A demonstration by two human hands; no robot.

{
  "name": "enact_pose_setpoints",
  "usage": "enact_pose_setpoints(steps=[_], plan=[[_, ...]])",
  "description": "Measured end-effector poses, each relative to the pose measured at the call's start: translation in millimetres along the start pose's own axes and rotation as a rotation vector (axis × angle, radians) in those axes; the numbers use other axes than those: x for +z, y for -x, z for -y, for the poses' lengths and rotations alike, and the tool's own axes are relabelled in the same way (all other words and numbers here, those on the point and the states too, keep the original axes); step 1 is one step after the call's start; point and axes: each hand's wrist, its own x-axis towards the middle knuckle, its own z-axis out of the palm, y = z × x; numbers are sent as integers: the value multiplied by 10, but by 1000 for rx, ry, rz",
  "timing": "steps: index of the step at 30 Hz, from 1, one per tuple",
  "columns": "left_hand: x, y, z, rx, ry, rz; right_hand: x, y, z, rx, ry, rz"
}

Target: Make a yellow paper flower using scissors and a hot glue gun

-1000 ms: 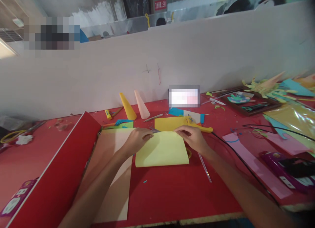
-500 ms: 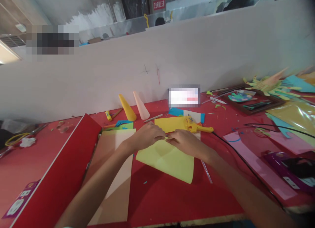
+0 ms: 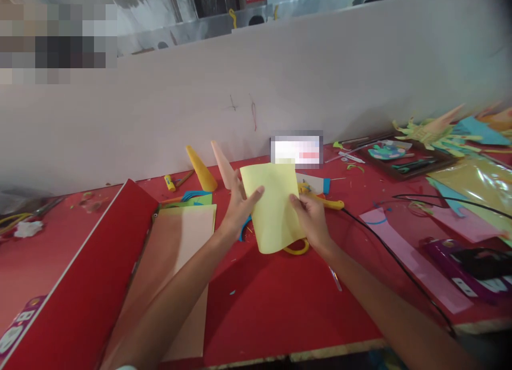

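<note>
Surface finish: matt paper and glossy plastic on a smooth tabletop (image 3: pixel 256 316).
The pale yellow sheet (image 3: pixel 276 210) is smooth, matt paper; the pink strip (image 3: pixel 420 268) and orange-yellow cone (image 3: pixel 201 169) also look like matt paper. The clear film (image 3: pixel 476 182) is glossy plastic with bright reflections. The purple case (image 3: pixel 438 250) appears to be shiny plastic; the corded yellow tool (image 3: pixel 331 204), smooth plastic. The partition (image 3: pixel 140 114) is smooth and matt.

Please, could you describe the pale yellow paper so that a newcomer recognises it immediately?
Start at the red tabletop before the pale partition. Near its middle, the left hand and right hand hold the pale yellow paper between them. Unlike the peach sheet further left, this one is gripped at both sides.
</note>
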Motion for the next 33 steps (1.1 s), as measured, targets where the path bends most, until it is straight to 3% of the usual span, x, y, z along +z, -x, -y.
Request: enact_pose_setpoints(steps=[2, 5, 14, 19, 25, 28, 33], plan=[[93, 58, 81, -136, 65, 45, 1, 25, -26, 8, 22, -52], [128, 81, 157, -192, 48, 13, -3, 34, -29, 1, 57, -84], [-82, 6, 228, -93, -44, -32, -108, -35, -33, -25, 74, -140], [-130, 16, 219, -56, -68, 4, -149, -62, -8, -63, 73, -161], [-189, -31, 110, -179, -27, 215, -160, -89, -7, -121, 94, -24], [-241, -60, 83, -190, -49, 196, -143, -88, -19, -114, 90, 60], [-310, -124, 46, -197, -54, 175, -137, -97, -28, -117, 76, 65]])
